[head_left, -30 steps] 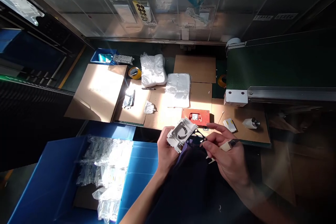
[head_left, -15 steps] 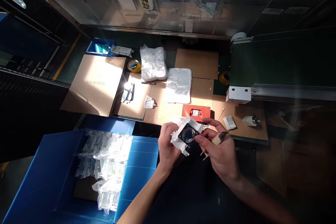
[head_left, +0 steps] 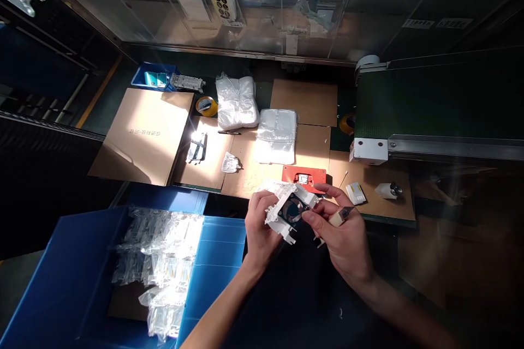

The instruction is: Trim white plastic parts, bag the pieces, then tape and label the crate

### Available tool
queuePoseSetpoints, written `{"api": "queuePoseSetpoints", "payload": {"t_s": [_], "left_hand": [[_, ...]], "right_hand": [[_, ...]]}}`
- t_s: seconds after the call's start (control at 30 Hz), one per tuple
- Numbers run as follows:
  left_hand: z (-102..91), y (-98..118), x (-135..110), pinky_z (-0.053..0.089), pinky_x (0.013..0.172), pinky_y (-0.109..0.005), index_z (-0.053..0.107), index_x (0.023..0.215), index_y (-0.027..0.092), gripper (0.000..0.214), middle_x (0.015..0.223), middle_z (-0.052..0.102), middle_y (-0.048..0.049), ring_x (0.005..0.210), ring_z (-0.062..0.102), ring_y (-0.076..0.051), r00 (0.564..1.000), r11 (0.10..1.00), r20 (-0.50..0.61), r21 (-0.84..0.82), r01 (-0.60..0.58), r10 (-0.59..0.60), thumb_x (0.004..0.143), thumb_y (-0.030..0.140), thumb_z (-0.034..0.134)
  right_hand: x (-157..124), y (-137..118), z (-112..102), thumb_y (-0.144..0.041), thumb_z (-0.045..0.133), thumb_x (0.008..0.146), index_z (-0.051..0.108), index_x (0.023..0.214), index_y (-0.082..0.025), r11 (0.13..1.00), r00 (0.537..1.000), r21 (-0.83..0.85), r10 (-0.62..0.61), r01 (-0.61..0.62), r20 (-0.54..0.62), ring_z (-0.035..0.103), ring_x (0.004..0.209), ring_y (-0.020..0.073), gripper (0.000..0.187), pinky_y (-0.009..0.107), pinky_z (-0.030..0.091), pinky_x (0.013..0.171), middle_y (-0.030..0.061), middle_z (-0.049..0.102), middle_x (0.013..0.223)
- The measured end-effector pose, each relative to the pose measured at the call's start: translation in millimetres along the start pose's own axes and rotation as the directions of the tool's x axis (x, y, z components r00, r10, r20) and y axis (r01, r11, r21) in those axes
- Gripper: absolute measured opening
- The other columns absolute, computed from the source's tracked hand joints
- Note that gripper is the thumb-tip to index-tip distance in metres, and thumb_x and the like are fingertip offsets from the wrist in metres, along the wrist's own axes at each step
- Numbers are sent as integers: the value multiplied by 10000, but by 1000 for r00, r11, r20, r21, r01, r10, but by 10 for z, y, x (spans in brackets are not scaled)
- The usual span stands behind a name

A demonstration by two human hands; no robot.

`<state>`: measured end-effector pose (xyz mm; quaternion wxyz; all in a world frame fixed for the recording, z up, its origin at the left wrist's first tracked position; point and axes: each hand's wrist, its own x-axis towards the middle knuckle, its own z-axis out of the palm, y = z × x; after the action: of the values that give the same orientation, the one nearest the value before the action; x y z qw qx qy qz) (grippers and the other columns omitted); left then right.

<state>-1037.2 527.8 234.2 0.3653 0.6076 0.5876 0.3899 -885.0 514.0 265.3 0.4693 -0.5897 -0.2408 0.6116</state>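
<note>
Holds a white plastic frame (head_left: 273, 216) tilted in the air at the near edge of the bench (head_left: 264, 92), middle of the scene, with the left-hand grip (head_left: 260, 227) closed around the left side. Rests the thumb of the right-hand grip (head_left: 347, 241) on the right corner of a dark square piece (head_left: 283, 211) lying over the round opening, with a cream tool (head_left: 336, 220) tucked inside the same hand. Cannot tell how firmly seated. Looks light and fairly stiff in the body, but probably brittle at the small tabs, so best taken by the broad side walls. Perhaps a little slippery, being smooth. Treat the dark square piece as thin and easily bent; pinch only by corners or outer rim. Just beyond, on the bench, note a red block (head_left: 318, 179); to the near left, a blue bin (head_left: 221, 240) of bagged parts (head_left: 174, 232).
</note>
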Motion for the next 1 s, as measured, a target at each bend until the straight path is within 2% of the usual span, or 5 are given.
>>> {"api": "queuePoseSetpoints", "payload": {"t_s": [0.2,0.47,0.77,1.0], "left_hand": [[4,18,33,481,775,-313,619,890,190,85,933,575,-52,884,590,-193,1000,1000,3,17,8,-8,832,212,677],[1,19,35,483,777,-312,628,904,189,84,937,582,-57,881,591,-190,1000,1000,12,10,19,-19,835,204,673],[2,33,29,491,775,-325,633,878,197,75,927,585,-55,889,604,-201,1000,1000,-10,5,24,-24,835,240,678],[6,18,-18,470,741,-307,622,895,196,143,918,599,-40,849,594,-187,994,993,-3,-45,113,-113,802,253,714]], "right_hand": [[29,-42,-17,-299,789,797,576,1238,-257,996,1000,-83,-19,18,-10,534,581,80,492,206,432,559,-73,614,661],[41,-79,-34,-312,798,792,574,1253,-282,995,1000,-101,10,-9,11,548,612,82,514,208,428,590,-80,614,664],[34,-80,-35,-354,810,776,572,1257,-255,993,1000,-118,12,-9,20,549,609,101,546,227,421,565,-64,618,676],[-23,-44,-69,-394,690,884,570,1227,-244,981,999,-190,-33,37,26,485,468,75,393,235,402,464,-44,663,716]]}}
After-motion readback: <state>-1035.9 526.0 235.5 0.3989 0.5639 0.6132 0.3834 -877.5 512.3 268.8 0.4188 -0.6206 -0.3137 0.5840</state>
